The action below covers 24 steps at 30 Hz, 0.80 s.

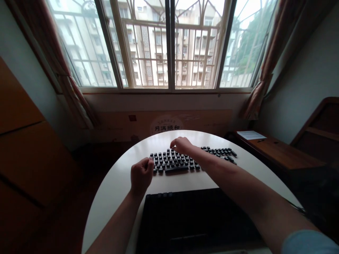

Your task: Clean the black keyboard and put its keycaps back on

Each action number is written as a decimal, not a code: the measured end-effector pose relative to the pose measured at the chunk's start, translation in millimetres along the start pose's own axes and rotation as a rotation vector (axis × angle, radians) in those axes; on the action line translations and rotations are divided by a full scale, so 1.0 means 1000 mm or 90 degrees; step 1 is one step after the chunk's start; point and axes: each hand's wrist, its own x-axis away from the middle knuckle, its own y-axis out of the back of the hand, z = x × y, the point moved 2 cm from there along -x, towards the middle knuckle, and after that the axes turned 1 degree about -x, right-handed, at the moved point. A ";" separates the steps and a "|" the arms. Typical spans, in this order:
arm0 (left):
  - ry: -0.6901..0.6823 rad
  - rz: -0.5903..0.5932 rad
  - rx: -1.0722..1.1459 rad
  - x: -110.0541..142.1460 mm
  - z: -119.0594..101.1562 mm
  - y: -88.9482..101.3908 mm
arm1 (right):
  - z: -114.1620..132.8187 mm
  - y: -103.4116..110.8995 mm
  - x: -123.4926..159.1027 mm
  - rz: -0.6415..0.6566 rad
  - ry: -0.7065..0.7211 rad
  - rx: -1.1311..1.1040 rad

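Your white round table (111,201) stands before a barred window (171,53), with tied curtains (57,53) at either side. Black keycaps (180,163) lie in keyboard-like rows across its far half; a dark slab (185,218) sits nearer you. Your left hand (142,176) is curled beside the rows' left end; whether it grips anything, you cannot tell. Your right hand (182,145) bends its fingers over the far rows, and a pinch there cannot be made out. An orange-brown cabinet (29,151) stands left; rightward, paper (251,135) lies on a wooden surface (288,151).
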 end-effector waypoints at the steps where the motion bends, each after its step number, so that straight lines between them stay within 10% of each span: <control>1: -0.001 0.003 -0.013 -0.001 0.001 0.000 | 0.000 -0.005 -0.011 0.022 -0.006 0.009; 11: 0.013 -0.017 -0.030 -0.006 0.007 -0.001 | -0.012 -0.035 -0.059 0.184 0.016 0.005; 24: 0.014 -0.007 -0.021 -0.005 -0.001 0.001 | 0.000 -0.031 -0.047 0.068 0.046 0.027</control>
